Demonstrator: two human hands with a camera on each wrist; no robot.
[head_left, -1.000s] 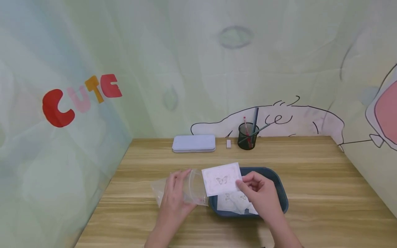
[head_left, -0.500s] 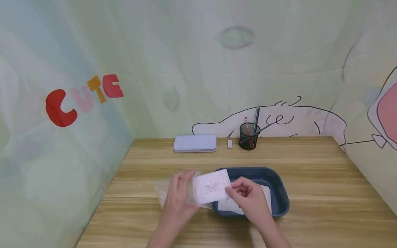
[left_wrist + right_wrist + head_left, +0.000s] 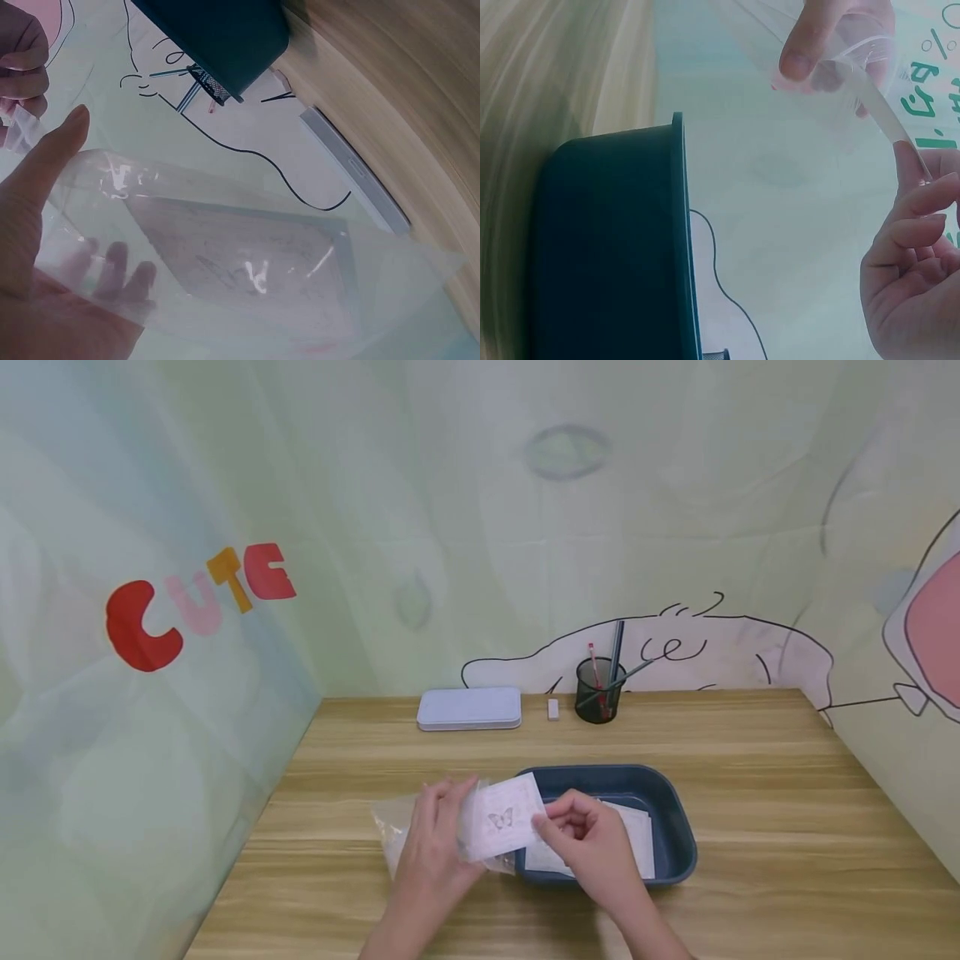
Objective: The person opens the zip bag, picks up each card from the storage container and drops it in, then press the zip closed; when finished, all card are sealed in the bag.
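Observation:
My left hand [image 3: 433,856] grips a clear plastic bag [image 3: 390,828] near its mouth, fingers around the far side. Between thumb and fingers, my right hand [image 3: 596,852] pinches the right edge of a white square packet [image 3: 504,817] printed with a butterfly. The packet's left part is in the bag's mouth. Through the bag's film in the left wrist view, a flat pale packet [image 3: 255,262] shows inside. Beneath the right hand stands a dark blue bin [image 3: 681,839] with several similar white packets [image 3: 636,835] lying in it. The right wrist view shows the held packet [image 3: 881,109] edge-on.
At the back of the wooden table [image 3: 787,793] lie a pale lidded case [image 3: 469,708] and a small white eraser [image 3: 552,709]. A black mesh pen cup [image 3: 597,693] holding pencils stands beside them. A printed curtain [image 3: 375,527] hangs behind and at the sides.
My right hand has moved left and down, bringing the butterfly packet from above the bin into the bag's mouth. The left hand stays nearly in place, still holding the bag.

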